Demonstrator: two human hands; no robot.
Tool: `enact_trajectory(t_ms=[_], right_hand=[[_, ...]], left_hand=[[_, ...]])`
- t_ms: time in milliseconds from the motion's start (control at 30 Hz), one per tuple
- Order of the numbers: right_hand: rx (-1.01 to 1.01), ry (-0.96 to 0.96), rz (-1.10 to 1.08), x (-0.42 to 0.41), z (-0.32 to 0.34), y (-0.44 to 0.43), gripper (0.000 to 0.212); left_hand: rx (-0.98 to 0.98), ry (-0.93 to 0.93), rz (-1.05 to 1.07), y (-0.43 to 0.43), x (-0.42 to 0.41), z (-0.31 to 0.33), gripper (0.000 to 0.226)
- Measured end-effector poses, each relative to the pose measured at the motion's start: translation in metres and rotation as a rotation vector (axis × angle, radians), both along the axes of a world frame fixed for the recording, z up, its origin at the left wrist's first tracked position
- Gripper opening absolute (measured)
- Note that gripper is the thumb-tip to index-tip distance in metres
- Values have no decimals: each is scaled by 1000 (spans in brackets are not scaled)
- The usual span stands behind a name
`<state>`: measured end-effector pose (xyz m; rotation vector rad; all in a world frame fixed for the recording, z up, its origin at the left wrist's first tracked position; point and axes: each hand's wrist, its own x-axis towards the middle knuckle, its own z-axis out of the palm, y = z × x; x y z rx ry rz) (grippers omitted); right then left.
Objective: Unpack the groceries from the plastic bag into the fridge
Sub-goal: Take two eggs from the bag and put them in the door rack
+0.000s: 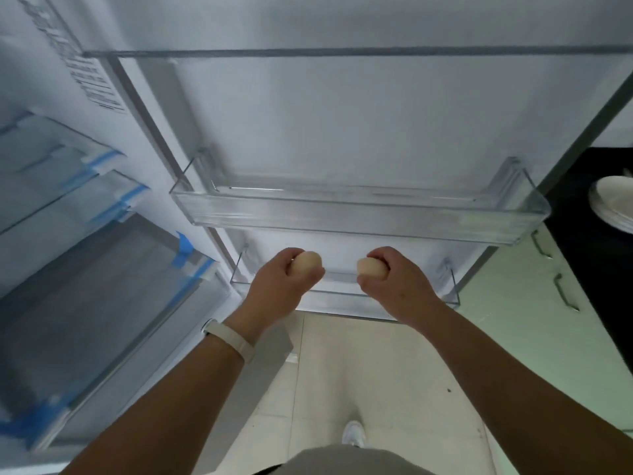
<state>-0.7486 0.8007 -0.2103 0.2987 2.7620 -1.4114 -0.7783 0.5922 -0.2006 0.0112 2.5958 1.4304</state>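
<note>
Left hand (282,286) grips egg (309,263), right hand (397,287) grips second egg (369,268), by lower door bin (337,299) (no tray seen): high release could crack shells.

This is a kitchen. Just beyond the left hand (284,289) and right hand (397,286) stands an open fridge door (342,125) with clear bins (359,217), and taped fridge drawers (85,303) lie left of the left hand. Right of the right hand are pale green cabinets (513,337) with metal handles (565,293) and a black counter (603,275) bearing stacked white plates (613,204).
</note>
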Motion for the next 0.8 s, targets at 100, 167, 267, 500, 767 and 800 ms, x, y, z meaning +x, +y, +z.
enact_trajectory(t_ms=[100, 167, 267, 500, 767, 800], right_hand=[[89, -2, 114, -19, -7, 13, 28], [158, -5, 192, -28, -11, 20, 24], [230, -47, 305, -41, -21, 28, 20], [421, -215, 509, -65, -38, 33, 26], [451, -357, 584, -81, -67, 33, 19], [397, -360, 603, -84, -75, 35, 19]], left_hand=[[-107, 7, -45, 8, -17, -6, 34], [-193, 8, -84, 13, -27, -11, 39], [-333, 10, -171, 18, -38, -16, 51], [-544, -71, -434, 19, -73, -37, 35], [-658, -233, -689, 30, -98, -57, 37], [-619, -257, -719, 31, -101, -59, 35]])
